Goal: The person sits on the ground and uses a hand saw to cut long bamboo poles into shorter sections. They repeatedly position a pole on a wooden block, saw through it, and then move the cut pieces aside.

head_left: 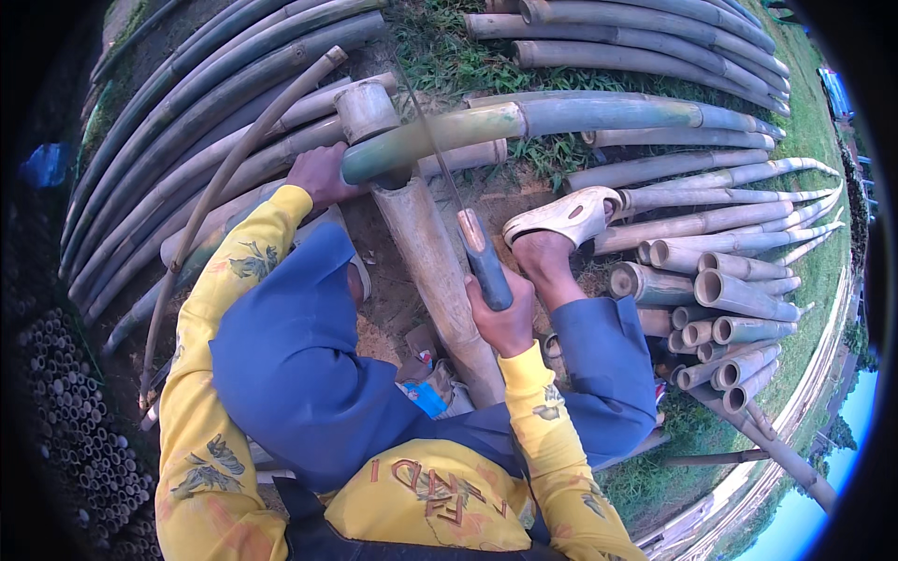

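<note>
A thick green bamboo pole [599, 116] lies crosswise in front of me, resting over a notched bamboo support [421, 252]. My left hand [320, 176] is closed at the pole's left end, its fingers partly hidden by the pole. In my right hand [502, 313], fingers wrap around the dark handle of a handsaw [472, 238], with bare wood showing near the blade. The thin blade slants up across the pole, seen nearly edge-on, so I cannot tell how deep it sits.
Long bamboo poles [224, 84] lie at the left, with more poles [645, 61] at the far right. Cut bamboo lengths [739, 290] are piled at right. A slim curved stick [229, 187] leans at left. Many short tubes [70, 402] are stacked lower left. My sandalled foot [561, 215] is beside the support.
</note>
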### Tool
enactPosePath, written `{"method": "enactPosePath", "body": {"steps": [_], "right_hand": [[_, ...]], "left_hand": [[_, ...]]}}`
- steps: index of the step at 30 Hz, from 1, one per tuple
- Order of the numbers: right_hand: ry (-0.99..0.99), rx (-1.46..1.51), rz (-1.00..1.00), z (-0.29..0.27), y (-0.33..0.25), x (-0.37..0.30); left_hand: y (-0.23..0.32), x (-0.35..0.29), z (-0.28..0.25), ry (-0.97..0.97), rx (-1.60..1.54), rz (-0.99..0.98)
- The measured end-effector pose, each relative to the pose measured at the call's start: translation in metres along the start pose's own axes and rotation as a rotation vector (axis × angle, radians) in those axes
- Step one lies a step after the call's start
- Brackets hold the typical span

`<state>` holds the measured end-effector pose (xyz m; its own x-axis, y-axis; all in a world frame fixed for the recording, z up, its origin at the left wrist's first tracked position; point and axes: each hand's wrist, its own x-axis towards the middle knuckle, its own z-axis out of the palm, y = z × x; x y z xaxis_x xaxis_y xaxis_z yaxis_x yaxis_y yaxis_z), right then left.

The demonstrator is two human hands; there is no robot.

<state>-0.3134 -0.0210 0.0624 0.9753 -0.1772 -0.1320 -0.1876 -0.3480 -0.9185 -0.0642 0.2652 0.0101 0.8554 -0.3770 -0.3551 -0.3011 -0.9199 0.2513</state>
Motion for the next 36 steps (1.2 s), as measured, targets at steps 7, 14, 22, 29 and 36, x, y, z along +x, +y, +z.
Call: {"method": "enactPosePath", "body": {"steps": [7, 14, 22, 29, 36], "right_hand": [[0.042, -0.021, 0.037, -0.041, -0.020, -0.109], [0.055, 0.022, -0.016, -0.002, 0.010, -0.017], [-0.010, -0.007, 0.055, -0.027, -0.003, -0.070], [0.017, 0.011, 0.073, -0.025, -0.014, -0.073], [0.019, 0.029, 0.083, -0.024, -0.038, -0.087]], "left_hand": [[-0.024, 0.011, -0.001, -0.057, -0.079, 0.028], [-0.017, 0.025, 0.004, -0.109, -0.145, 0.048], [-0.034, 0.019, 0.009, -0.097, -0.188, 0.050], [-0.012, 0.001, 0.006, -0.012, -0.028, -0.009], [-0.001, -0.005, 0.017, 0.130, 0.092, -0.049]]}}
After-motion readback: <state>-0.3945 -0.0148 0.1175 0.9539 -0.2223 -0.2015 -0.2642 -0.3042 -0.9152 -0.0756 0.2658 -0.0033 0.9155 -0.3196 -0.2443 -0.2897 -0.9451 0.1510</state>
